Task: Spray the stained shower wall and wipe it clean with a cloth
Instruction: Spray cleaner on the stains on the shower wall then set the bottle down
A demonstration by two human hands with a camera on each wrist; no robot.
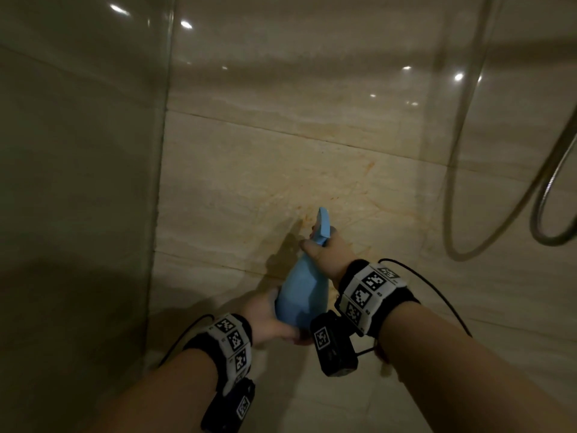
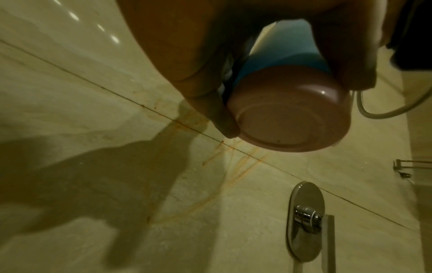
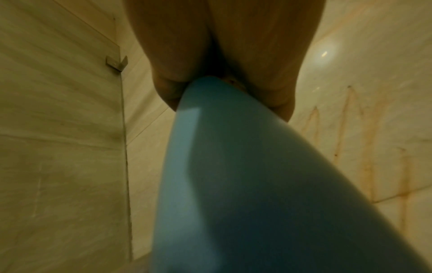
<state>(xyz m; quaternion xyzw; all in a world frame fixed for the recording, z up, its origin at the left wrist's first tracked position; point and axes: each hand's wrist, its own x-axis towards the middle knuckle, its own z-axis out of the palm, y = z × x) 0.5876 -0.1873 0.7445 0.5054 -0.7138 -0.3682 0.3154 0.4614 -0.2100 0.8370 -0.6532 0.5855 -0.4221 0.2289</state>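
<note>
A blue spray bottle [image 1: 302,298] with a pinkish base [image 2: 290,118] is held in front of the beige tiled shower wall [image 1: 281,170]. My right hand [image 1: 327,248] grips its neck under the spray head [image 1: 323,226], whose nozzle faces the wall. My left hand [image 1: 271,320] holds the bottle's bottom end, fingers curled round it [image 2: 210,103]. Orange-brown stains [image 1: 312,214] streak the wall around the nozzle and run down in drips [image 3: 364,147] and across a grout line [image 2: 233,153]. No cloth is in view.
A glass shower panel [image 1: 78,182] stands at the left. A metal shower hose [image 1: 543,201] loops at the right. A chrome mixer valve with lever [image 2: 306,219] sits on the wall, and a metal bracket [image 3: 117,62] holds the glass edge.
</note>
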